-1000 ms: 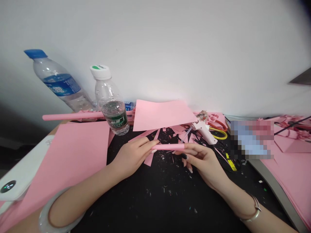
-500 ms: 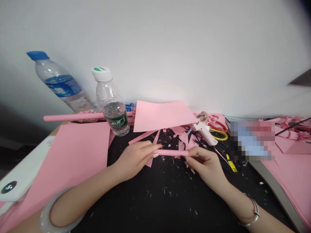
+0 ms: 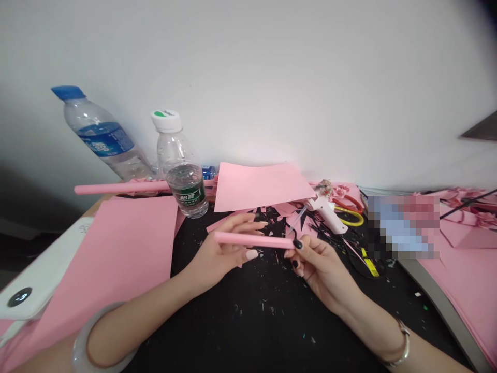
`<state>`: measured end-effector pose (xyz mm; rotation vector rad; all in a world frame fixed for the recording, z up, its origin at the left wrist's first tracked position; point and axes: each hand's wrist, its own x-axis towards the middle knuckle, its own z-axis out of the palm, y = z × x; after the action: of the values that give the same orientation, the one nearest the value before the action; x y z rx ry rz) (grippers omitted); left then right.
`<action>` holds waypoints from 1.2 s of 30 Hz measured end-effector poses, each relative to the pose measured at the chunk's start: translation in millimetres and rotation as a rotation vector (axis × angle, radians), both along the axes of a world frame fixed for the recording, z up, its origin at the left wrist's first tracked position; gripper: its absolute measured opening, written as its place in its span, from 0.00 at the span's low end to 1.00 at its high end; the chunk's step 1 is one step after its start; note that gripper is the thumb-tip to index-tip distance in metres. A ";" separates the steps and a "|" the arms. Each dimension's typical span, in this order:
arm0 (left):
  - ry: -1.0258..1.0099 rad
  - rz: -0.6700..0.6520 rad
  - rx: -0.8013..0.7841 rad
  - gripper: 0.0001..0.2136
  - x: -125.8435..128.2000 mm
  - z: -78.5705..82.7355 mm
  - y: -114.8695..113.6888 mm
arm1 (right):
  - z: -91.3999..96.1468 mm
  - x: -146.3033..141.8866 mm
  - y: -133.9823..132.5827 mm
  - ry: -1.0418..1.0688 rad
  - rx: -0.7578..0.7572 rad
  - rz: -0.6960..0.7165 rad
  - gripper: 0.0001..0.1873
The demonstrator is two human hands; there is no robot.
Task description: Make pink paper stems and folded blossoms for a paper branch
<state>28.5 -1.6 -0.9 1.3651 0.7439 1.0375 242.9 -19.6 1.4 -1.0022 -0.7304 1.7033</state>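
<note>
Paper tube (image 3: 252, 240) above tabletop (image 3: 233, 331): right hand (image 3: 320, 261) pinches one end, left hand (image 3: 212, 257) loosely open at the other. Regripping step, probably; next move seems to call for light pressure.

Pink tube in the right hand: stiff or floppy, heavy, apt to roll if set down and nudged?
Probably fairly stiff lengthwise: the pink tube looks straight, with the right hand pinching one end. Likely light, since its colour matches the pink sheet, suggesting rolled paper. May well roll if nudged; its sides look rounded.
</note>
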 end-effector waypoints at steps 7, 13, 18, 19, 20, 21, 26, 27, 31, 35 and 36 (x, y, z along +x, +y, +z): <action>-0.192 -0.070 -0.172 0.15 3.9 2.5 -3.0 | -6.3 -10.2 -12.9 0.118 -0.185 0.129 0.07; -0.099 0.166 -0.147 0.17 -9.2 9.1 11.0 | -4.4 -2.9 -5.3 0.042 -0.122 0.094 0.09; 0.229 0.074 0.022 0.19 -14.1 20.3 2.1 | 0.2 3.1 -6.0 -0.273 0.285 0.011 0.05; 0.365 0.096 0.126 0.19 -13.9 22.8 -0.7 | 1.2 4.0 -8.7 -0.378 0.397 0.009 0.06; 0.480 0.101 0.254 0.19 -13.5 25.1 -3.2 | 2.3 4.9 -11.8 -0.482 0.514 0.016 0.10; 0.556 0.090 0.362 0.18 -12.9 27.0 -5.3 | 3.3 5.8 -15.1 -0.576 0.631 0.031 0.14; 0.835 0.029 0.594 0.14 -8.9 26.5 -8.4 | 9.4 8.7 -28.2 -0.797 1.019 0.203 0.29; 0.878 0.030 0.596 0.14 -8.1 24.5 -8.2 | 10.8 9.1 -29.5 -0.826 1.045 0.236 0.30; 0.989 -0.001 0.552 0.13 -5.5 15.8 -7.2 | 15.8 8.9 -30.6 -0.932 1.100 0.316 0.30; 1.041 -0.034 0.581 0.10 -4.2 10.1 -6.4 | 17.5 6.5 -28.4 -0.967 1.130 0.348 0.27; 1.053 -0.037 0.593 0.10 -3.9 9.2 -6.2 | 17.6 5.7 -28.0 -0.974 1.131 0.357 0.26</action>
<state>24.5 -7.9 8.3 2.4820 1.1982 0.4411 248.6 -47.6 18.9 -0.8022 -2.2619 0.6548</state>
